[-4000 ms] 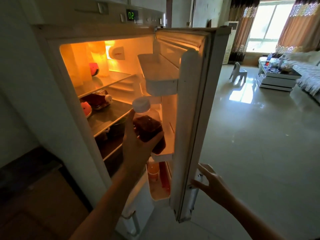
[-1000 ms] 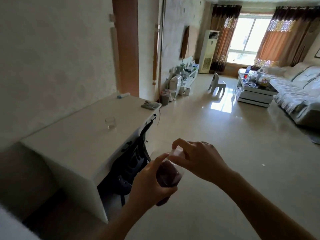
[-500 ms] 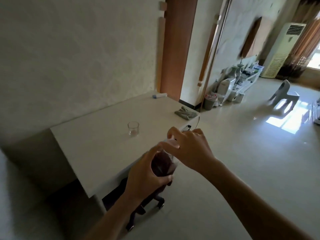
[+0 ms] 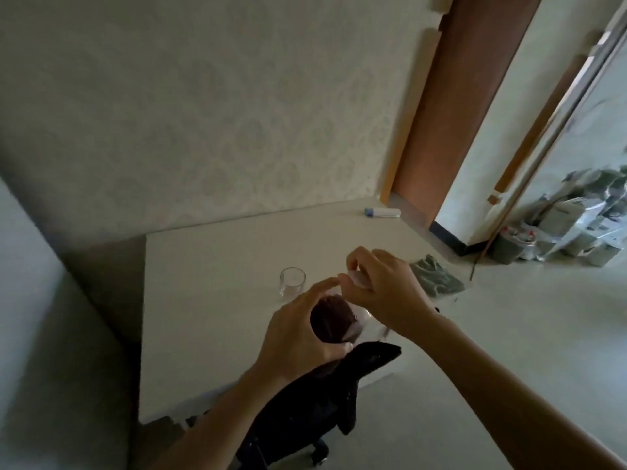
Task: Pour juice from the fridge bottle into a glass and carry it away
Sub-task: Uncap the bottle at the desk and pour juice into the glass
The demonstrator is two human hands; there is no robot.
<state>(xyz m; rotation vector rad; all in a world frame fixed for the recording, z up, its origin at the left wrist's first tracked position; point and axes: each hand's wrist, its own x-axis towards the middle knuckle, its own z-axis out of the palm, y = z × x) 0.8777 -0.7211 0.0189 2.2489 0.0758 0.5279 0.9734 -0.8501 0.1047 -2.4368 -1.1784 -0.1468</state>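
Observation:
My left hand [image 4: 298, 334] grips the juice bottle [image 4: 332, 320], a clear plastic bottle holding dark red juice, tilted over the near part of the white table [image 4: 210, 300]. My right hand [image 4: 383, 290] is closed around the bottle's white cap [image 4: 356, 281] at its top. A small clear glass [image 4: 292, 281] stands upright and empty on the table, just left of and beyond the bottle, apart from both hands.
A grey folded cloth [image 4: 437, 276] lies at the table's right edge. A white tube [image 4: 382, 212] rests at the back by the wall. A black office chair [image 4: 315, 408] is tucked under the table's near edge. A brown door frame [image 4: 454, 113] stands to the right, with several bags [image 4: 576, 225] on the floor beyond.
I have carried the bottle from the fridge to the table. Over the last second the table and glass have come much closer, with my right hand staying on the cap.

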